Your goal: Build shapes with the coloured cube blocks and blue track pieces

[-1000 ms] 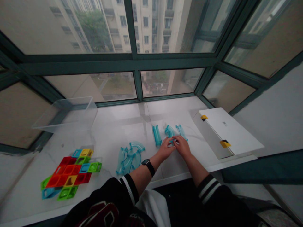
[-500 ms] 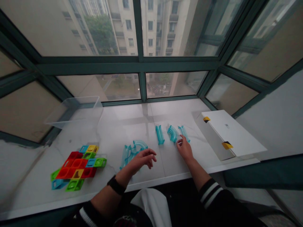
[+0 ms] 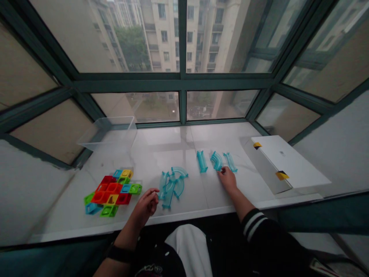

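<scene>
Three translucent blue pieces lie in a row right of the frame's centre: a straight piece (image 3: pixel 202 161), a curved piece (image 3: pixel 216 161) and a slim piece (image 3: pixel 230 162). Your right hand (image 3: pixel 227 180) is at the curved piece's near end, fingertips close together; I cannot tell whether they grip it. Keep any pinch light, clear of the slim piece beside it. Your left hand (image 3: pixel 148 202), fingers loosely curled, is at the left edge of the blue cluster (image 3: pixel 170 190), lower centre; contact is unclear. Take an outer rim there, since pieces overlap.
</scene>
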Tool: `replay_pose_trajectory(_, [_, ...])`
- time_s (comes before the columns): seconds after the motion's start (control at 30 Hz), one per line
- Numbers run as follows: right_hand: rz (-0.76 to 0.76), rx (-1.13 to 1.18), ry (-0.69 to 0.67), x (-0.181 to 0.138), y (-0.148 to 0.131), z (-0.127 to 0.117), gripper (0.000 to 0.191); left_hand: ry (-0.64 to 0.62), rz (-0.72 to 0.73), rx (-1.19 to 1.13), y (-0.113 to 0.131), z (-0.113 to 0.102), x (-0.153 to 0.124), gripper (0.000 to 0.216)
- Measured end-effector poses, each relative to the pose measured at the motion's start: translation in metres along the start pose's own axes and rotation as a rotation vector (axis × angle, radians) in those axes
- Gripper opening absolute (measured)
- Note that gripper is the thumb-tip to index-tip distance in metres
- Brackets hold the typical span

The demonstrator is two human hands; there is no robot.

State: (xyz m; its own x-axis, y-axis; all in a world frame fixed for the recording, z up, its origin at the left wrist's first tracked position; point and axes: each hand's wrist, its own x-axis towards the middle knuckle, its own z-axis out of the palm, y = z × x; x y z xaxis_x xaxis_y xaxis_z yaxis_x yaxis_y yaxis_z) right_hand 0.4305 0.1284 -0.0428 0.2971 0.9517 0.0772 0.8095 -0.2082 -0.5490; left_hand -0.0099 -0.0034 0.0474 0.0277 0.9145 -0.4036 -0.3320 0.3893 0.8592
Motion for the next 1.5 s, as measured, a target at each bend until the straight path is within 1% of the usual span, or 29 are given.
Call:
replay_pose_trajectory(0.27, [-0.032, -0.083, -0.003, 0.003, -0.002, 0.000, 0.018, -0.018, 0.044, -0.008, -0.003, -0.005, -0.004, 0.055])
replay_pose_trajectory(0.43, [-0.026, -0.124, 0.012, 0.004, -0.006, 0.000, 0.016, -0.012, 0.034, -0.016, -0.009, -0.006, -0.004, 0.055])
replay_pose_trajectory(0.73, [-0.015, -0.175, 0.019, 0.004, -0.010, 0.002, 0.019, -0.012, 0.011, -0.024, -0.017, -0.006, -0.003, 0.057])
replay_pose_trajectory(1.17, [-0.043, -0.178, 0.038, -0.001, -0.011, -0.001, 0.014, 0.012, -0.020, -0.066, -0.020, -0.004, 0.001, 0.062])
replay_pose_trajectory(1.37, [-0.061, -0.161, 0.042, -0.002, -0.008, 0.000, 0.013, 0.023, -0.036, -0.065, -0.018, -0.001, -0.001, 0.059])
replay_pose_trajectory(1.5, [-0.049, -0.134, 0.042, -0.002, -0.006, 0.001, 0.013, 0.031, -0.027, -0.067, -0.021, -0.003, 0.001, 0.059])
